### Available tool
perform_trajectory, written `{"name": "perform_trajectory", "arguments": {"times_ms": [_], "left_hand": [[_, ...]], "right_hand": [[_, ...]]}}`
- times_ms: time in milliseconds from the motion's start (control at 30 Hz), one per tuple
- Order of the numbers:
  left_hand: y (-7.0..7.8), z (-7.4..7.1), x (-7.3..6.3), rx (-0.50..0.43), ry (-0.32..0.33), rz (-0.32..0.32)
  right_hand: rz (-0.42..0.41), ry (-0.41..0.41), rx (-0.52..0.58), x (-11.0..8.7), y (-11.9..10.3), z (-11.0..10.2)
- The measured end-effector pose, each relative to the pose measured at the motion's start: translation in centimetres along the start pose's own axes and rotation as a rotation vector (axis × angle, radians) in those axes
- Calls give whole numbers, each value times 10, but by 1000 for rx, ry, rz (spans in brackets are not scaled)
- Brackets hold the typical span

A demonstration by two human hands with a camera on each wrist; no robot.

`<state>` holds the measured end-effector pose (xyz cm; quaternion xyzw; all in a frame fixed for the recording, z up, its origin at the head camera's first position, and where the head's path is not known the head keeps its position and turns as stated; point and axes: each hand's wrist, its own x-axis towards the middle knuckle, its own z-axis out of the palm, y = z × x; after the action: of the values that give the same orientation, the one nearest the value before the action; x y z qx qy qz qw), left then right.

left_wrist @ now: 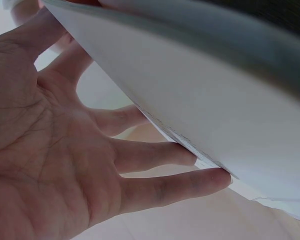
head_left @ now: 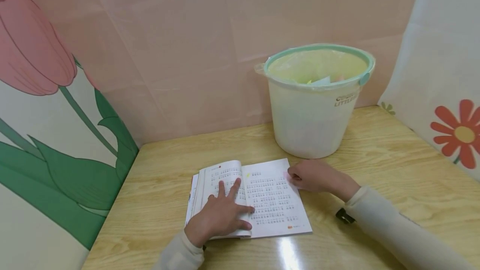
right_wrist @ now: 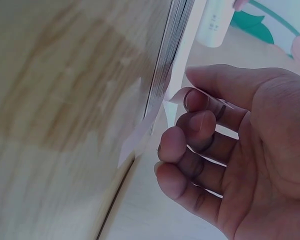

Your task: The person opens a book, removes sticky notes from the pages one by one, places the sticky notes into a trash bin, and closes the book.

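An open book point(head_left: 275, 197) with printed text lies on the wooden table, a small yellow mark near the top of its right page. My left hand point(head_left: 217, 213) rests on the left page with fingers spread, thumb and index tip reaching over the fold. Fingers curled, my right hand point(head_left: 318, 178) is at the book's upper right edge. It pinches a thin pale pink sticky note point(right_wrist: 179, 95), which bends over the index fingertip in the right wrist view. The note's pink edge point(head_left: 286, 176) shows beside the right page in the head view.
Behind the book stands a white bucket point(head_left: 307, 116) with a green rim and a clear liner, papers point(head_left: 322, 81) inside. A pink wall covering point(head_left: 180, 53) rises at the table's back edge. Flower-printed panels flank the table on both sides.
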<state>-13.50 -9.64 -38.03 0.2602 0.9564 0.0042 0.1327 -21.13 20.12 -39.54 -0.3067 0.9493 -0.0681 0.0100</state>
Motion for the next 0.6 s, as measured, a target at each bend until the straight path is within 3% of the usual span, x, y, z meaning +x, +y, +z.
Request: {"name": "perform_trajectory", "arguments": {"times_ms": [600], "left_hand": [[1,-1,-1,4,10,5]], "right_hand": [[-7,-74,18,-1,-10,-3]]}}
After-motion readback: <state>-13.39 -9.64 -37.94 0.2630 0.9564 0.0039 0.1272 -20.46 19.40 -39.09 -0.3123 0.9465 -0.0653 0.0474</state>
